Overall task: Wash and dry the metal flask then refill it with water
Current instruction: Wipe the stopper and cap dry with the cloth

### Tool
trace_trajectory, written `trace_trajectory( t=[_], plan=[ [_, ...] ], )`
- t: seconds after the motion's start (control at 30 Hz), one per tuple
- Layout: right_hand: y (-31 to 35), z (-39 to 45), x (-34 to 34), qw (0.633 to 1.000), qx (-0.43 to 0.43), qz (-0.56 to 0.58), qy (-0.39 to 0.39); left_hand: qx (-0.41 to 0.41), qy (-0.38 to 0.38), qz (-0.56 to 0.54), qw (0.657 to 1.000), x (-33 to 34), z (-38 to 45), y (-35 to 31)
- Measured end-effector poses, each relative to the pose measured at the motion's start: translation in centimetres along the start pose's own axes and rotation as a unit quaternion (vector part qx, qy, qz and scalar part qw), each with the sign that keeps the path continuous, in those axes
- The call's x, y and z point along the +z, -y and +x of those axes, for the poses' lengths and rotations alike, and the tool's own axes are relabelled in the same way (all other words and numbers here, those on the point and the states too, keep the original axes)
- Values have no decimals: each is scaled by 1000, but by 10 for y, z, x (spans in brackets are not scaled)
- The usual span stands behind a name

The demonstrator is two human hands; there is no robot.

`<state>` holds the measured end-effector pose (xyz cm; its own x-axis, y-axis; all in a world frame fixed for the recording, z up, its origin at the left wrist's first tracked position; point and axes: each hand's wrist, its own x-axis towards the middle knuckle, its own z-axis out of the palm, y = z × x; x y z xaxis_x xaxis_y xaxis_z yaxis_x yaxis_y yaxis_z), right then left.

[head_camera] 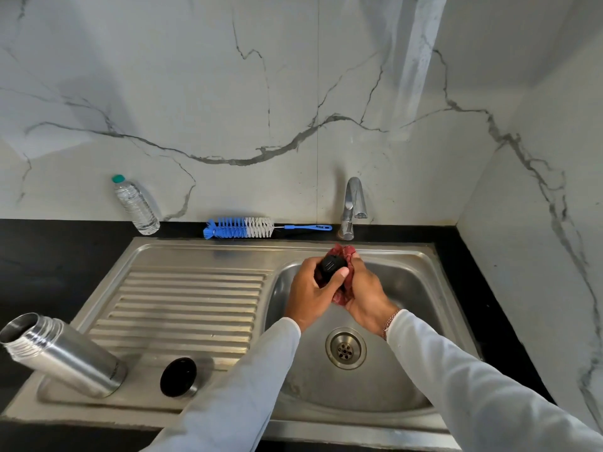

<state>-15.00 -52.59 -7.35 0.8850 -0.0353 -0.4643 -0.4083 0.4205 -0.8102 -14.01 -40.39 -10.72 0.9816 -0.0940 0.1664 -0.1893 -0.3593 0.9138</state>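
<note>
The metal flask (65,355) stands open and uncapped on the drainboard at the front left. Beside it lies its outer cap (178,376), dark inside with a metal rim. Over the sink basin (408,288), my left hand (311,290) grips a small black stopper (332,266). My right hand (363,293) holds a dark red cloth (346,252) wrapped against that stopper. Both hands touch each other around it.
A blue and white bottle brush (243,227) lies along the counter behind the sink. A clear plastic water bottle (135,205) with a green cap stands at the back left. The tap (352,203) shows no running water. The drain (345,348) sits below my hands.
</note>
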Motion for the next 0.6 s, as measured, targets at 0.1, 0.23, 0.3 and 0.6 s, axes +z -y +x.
trace_trajectory(
  t=[0.1, 0.23, 0.3, 0.6],
  plan=[
    [-3, -4, -6, 1000, -16, -7, 4, -7, 15, -21, 1000, 1, -5, -1],
    [-6, -2, -13, 995, -81, -19, -59, 12, -24, -22, 999, -7, -6, -5],
    [-7, 2, -20, 988, -120, -37, -89, 35, -48, -2, 998, -14, -4, -1],
    [-22, -22, 2, 905, -269, -329, 16, 41, 88, 146, 984, -12, -4, -15]
  ],
)
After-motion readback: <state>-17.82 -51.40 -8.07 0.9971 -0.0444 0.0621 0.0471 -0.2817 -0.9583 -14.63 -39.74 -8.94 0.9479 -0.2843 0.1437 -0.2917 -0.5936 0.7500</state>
